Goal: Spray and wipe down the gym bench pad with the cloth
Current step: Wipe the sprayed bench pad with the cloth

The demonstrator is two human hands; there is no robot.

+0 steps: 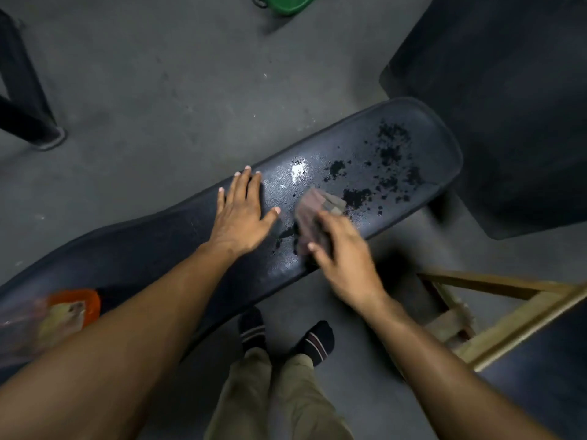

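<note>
A long dark bench pad (422, 144) runs from the lower left to the upper right, with wet patches and dark droplets on its far half. My left hand (239, 214) lies flat on the pad, fingers spread, holding nothing. My right hand (343, 249) presses a brownish cloth (313, 214) onto the pad just right of the left hand; the hand and cloth are motion-blurred. A spray bottle with an orange cap (76, 304) rests on the pad at the lower left, partly hidden behind my left forearm.
A green bucket (286, 3) stands on the grey floor at the top. A black frame leg (28, 115) is at the left, a large dark pad (508, 100) at the right, and a wooden frame (508, 315) at the lower right. My socked feet (286, 338) stand beside the bench.
</note>
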